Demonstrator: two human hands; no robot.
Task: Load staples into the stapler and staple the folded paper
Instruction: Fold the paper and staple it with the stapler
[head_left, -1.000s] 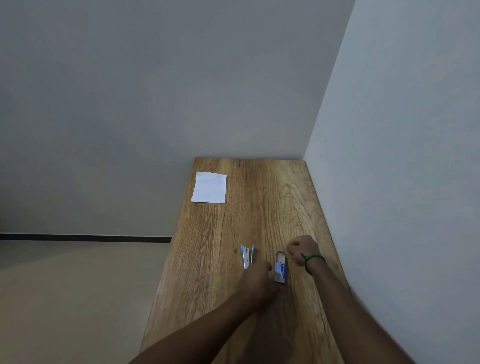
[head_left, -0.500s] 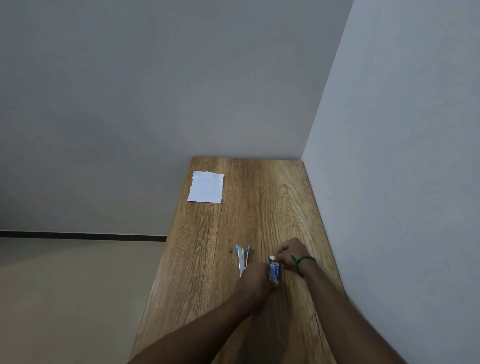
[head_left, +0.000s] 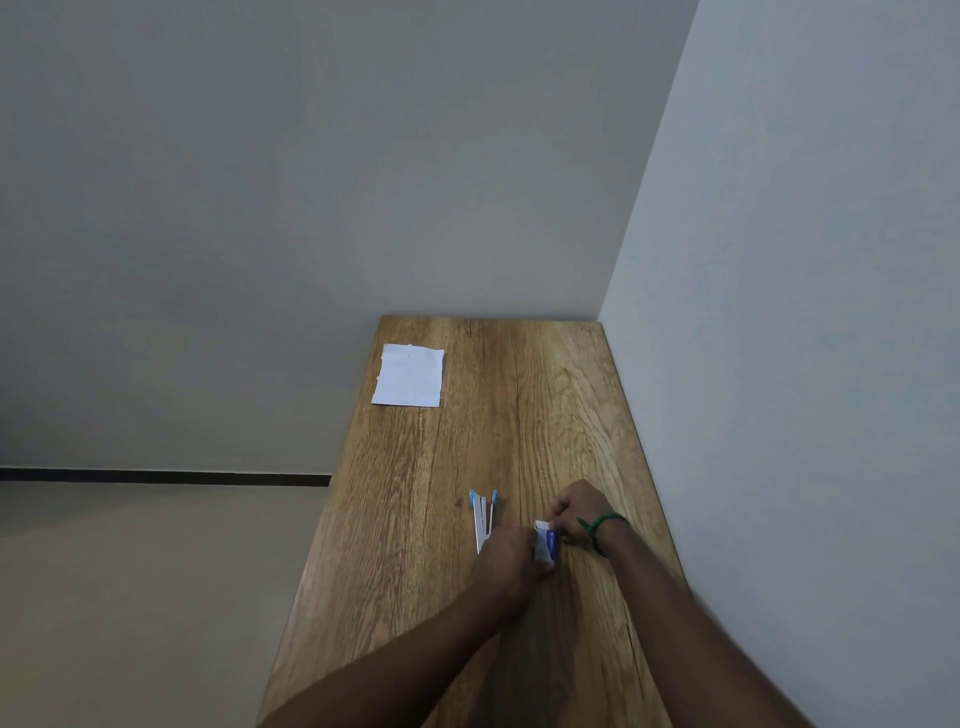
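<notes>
A small blue-and-white staple box (head_left: 545, 544) stands tilted on the wooden table (head_left: 498, 426), held between both hands. My left hand (head_left: 511, 558) grips its near side. My right hand (head_left: 582, 512), with a green band at the wrist, pinches its far end with curled fingers. The stapler (head_left: 483, 517), silver with blue tips, lies swung open just left of my left hand, untouched. The folded white paper (head_left: 409, 375) lies flat at the table's far left corner.
The table runs narrow and long into a room corner, with a wall along its right edge and another behind its far end. Its left edge drops to a beige floor (head_left: 130, 597).
My right hand moved left onto the box's far end. The box has come up from lying flat to standing tilted between my hands.
</notes>
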